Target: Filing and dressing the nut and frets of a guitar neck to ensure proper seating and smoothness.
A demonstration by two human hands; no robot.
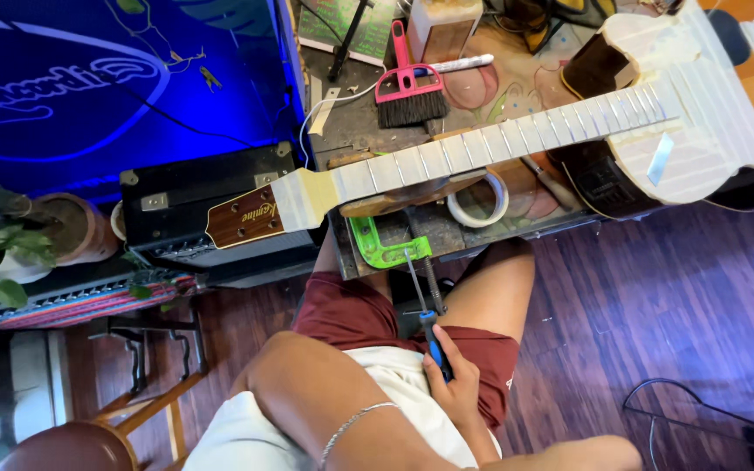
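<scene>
Dark wooden flooring lay beneath a cluttered workbench [368, 144], where a masked guitar [517, 139] rested. A blue-handled screwdriver [427, 318] was gripped in the right hand [454, 384] near the lap; the left hand's state could not be told. Work on the frets seemingly required raising the tool.

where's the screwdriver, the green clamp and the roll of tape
screwdriver [435, 347]: head view, on its blue handle, gripped by the right hand [455, 388]
green clamp [383, 250]: head view, on its lower bar
roll of tape [479, 208]: head view, on its white rim
</scene>
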